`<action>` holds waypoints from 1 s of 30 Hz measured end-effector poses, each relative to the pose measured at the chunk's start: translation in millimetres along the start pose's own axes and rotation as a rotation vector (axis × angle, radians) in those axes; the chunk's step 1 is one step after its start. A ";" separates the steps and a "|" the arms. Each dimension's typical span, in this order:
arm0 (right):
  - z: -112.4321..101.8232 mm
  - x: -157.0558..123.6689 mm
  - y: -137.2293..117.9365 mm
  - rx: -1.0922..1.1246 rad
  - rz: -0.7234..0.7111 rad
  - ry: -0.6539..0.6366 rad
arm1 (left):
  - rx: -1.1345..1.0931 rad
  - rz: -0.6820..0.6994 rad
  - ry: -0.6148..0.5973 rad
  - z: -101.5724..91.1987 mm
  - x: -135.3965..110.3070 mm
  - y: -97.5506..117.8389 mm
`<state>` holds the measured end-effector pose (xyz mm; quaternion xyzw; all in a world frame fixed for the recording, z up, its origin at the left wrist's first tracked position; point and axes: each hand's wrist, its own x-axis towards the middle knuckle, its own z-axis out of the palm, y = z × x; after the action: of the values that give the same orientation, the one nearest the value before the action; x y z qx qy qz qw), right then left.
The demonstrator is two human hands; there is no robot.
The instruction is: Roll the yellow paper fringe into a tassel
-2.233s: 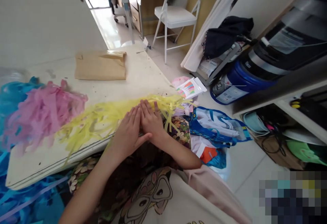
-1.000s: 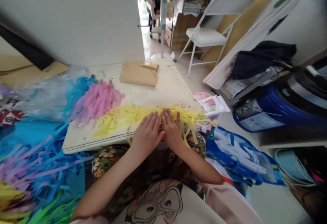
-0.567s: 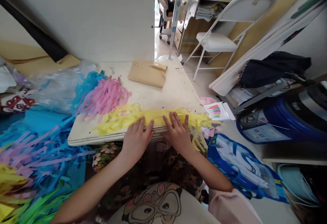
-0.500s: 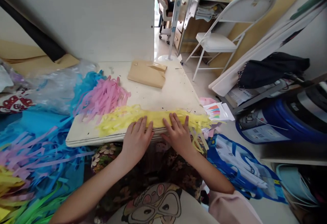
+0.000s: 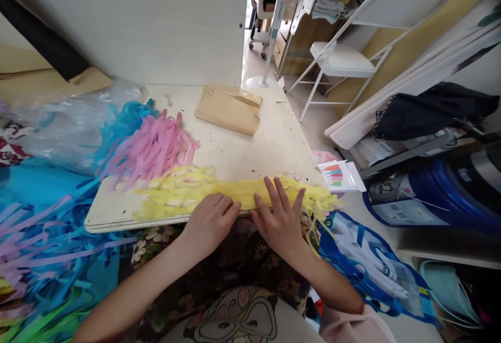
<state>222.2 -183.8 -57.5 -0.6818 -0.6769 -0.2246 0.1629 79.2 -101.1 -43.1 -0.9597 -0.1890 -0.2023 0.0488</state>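
Note:
A strip of yellow tissue paper (image 5: 246,191) with fringed ends lies along the near edge of the white table (image 5: 235,160). My left hand (image 5: 211,220) rests at its near edge, fingers curled in and pressed together on the paper. Beside it, my right hand (image 5: 279,217) has its fingers spread over the strip, the thumb near the table's edge. Loose yellow strands hang off the table at the right. Pink fringe (image 5: 156,147) is heaped at the left of the table, against blue fringe (image 5: 125,121).
A folded brown paper piece (image 5: 229,110) lies farther back on the table. Blue, purple and green streamers (image 5: 50,249) pile up at the left. To the right are a white folding chair (image 5: 344,61), a blue bucket (image 5: 415,191) and a blue bag of papers (image 5: 376,270).
My left fingers have gone from stretched out to curled in. My right fingers have spread wider apart over the yellow paper. The view has shifted slightly.

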 end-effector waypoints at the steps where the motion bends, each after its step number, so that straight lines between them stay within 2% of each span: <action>1: -0.1 0.9 -0.9 -0.001 -0.004 0.029 | -0.003 0.013 0.002 -0.8 0.7 -0.4; 5: 2.5 5.7 -0.6 0.079 -0.103 0.058 | 0.022 0.037 0.023 -0.3 2.9 -1.4; 9: -1.4 21.2 8.5 0.238 -0.176 -0.124 | 0.020 -0.001 -0.038 0.2 7.6 -5.0; 13: -11.3 40.4 25.5 0.334 -0.163 -0.361 | 0.032 -0.069 -0.137 -2.9 17.8 -12.9; 16: -15.0 46.9 41.0 0.347 -0.119 -0.488 | 0.048 -0.088 -0.227 -6.3 27.2 -19.4; 23: -12.6 47.4 63.2 0.368 -0.022 -0.657 | 0.052 -0.195 -0.409 -7.8 43.4 -27.0; 30: -11.3 64.3 64.0 0.195 0.013 -0.826 | 0.092 -0.224 -0.476 -7.6 50.1 -26.7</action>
<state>283.9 -137.1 -8.9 -0.7002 -0.6990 0.1335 -0.0566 108.6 -60.5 -15.4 -0.9502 -0.3090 0.0336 0.0239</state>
